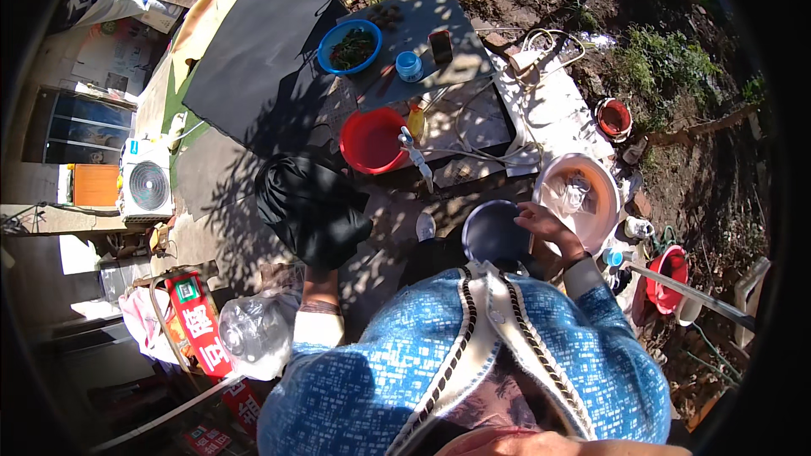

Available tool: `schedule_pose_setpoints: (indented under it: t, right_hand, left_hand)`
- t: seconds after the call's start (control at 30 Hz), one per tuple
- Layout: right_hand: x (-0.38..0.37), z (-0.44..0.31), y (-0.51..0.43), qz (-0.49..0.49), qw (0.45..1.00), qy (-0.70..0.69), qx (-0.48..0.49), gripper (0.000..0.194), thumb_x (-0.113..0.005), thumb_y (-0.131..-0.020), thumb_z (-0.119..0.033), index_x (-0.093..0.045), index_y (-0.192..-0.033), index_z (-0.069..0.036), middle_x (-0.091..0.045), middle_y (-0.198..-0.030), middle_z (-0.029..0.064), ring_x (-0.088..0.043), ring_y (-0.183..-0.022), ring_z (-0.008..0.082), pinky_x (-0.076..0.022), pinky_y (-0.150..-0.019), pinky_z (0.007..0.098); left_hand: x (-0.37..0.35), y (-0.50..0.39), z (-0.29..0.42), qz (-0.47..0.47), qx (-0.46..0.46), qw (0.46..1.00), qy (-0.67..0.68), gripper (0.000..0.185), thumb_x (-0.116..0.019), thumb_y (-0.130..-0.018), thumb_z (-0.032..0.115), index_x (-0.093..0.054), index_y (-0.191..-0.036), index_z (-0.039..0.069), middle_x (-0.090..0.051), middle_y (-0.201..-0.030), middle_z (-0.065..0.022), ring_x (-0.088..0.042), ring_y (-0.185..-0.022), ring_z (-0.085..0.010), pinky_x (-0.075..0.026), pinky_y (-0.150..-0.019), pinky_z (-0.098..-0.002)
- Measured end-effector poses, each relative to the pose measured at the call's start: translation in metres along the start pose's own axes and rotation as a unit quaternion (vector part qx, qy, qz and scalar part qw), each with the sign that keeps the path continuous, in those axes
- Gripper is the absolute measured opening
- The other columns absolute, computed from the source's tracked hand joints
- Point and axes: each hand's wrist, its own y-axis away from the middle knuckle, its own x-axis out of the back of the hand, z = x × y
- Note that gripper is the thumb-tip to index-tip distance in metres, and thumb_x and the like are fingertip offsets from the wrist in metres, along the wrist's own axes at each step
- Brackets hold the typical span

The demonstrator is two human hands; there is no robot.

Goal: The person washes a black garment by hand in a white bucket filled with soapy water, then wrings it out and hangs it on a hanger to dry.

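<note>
A bundled black cloth (310, 209) is up on my left hand (320, 282); it covers the fingers, and only the wrist end shows below it. My right hand (546, 228) is at the right rim of a dark blue-grey basin (494, 228), its fingers curled over the edge. That basin is close in front of my body, partly hidden by my jacket. Just right of it stands a large pale basin (589, 228) with white cloth (570, 193) inside.
Ahead are a red basin (374, 139), a white standing tap (415, 155) and a yellow bottle (415, 121). A low table (418, 19) bears a blue bowl of greens (350, 47), a blue-lidded jar (409, 66) and a phone (440, 47). A hose (488, 155) crosses the ground.
</note>
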Motion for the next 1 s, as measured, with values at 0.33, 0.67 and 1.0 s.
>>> schedule_pose_setpoints:
  t: [0.33, 0.67, 1.0]
  right_hand:
    - [0.010, -0.176, 0.024, -0.161, 0.860, -0.453, 0.169, 0.085, -0.062, -0.094, -0.051, -0.019, -0.157, -0.015, -0.035, -0.153, 0.0221, -0.040, -0.139, 0.0350, -0.0442, -0.105, 0.0432]
    - [0.004, -0.157, 0.025, -0.055, 0.783, -0.560, 0.265, 0.057, -0.057, -0.097, -0.044, -0.053, -0.135, -0.001, -0.062, -0.124, 0.0080, -0.060, -0.110, 0.0183, -0.0485, -0.097, 0.0335]
    - [0.025, -0.135, 0.010, 0.199, 0.800, -0.418, 0.382, 0.051, -0.059, -0.091, -0.001, -0.046, -0.141, -0.002, -0.056, -0.132, 0.0072, -0.054, -0.121, 0.0186, -0.0419, -0.106, 0.0340]
  left_hand:
    - [-0.132, -0.041, -0.020, -0.125, -0.053, 0.987, -0.083, 0.051, -0.054, -0.098, 0.040, -0.052, -0.139, 0.009, -0.064, -0.127, -0.0088, -0.062, -0.115, -0.0241, -0.050, -0.097, -0.0392]
    - [-0.164, -0.071, -0.048, -0.167, 0.022, 0.977, -0.129, 0.052, -0.053, -0.098, 0.041, -0.051, -0.141, 0.011, -0.062, -0.130, -0.0086, -0.059, -0.119, -0.0249, -0.048, -0.099, -0.0400]
    - [-0.179, -0.106, -0.085, -0.246, 0.049, 0.933, -0.258, 0.060, -0.049, -0.099, 0.044, -0.038, -0.149, 0.011, -0.043, -0.150, -0.0106, -0.045, -0.136, -0.0252, -0.037, -0.111, -0.0422]
